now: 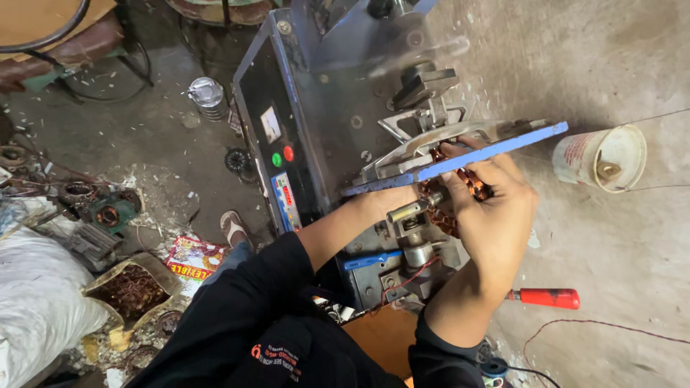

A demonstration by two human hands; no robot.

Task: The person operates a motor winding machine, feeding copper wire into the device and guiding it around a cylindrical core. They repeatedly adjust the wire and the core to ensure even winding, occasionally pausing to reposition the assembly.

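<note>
On the floor [144,129] at the lower left lies a flat package [192,260] in red and yellow, rectangular, just beside a foot in a sandal [231,226]. Near it stands an open sack [133,287] full of brown copper wire scrap. On the dark front panel [269,136] of the grey machine [338,93] there is a small white rectangular label [270,123], under it a green button [277,159] and a red button [288,153] side by side, and lower a long blue and red label strip [286,201]. At the right a white plastic cup [600,158] with a faded reddish label lies on its side on the grey surface [611,65].

The copper coil [460,188] sits on the machine, under a blue flat bar [460,159] that runs across it. The right hand [492,208] is curled around the coil from the right side, fingers bent and touching the copper wire. The left hand [392,201] reaches in from the left under the blue bar; it is mostly hidden, so I cannot tell whether it holds something. It is just beside a metal shaft [406,212] and the coil. A tool with a red handle [546,297] lies on the surface near the right forearm.
</note>
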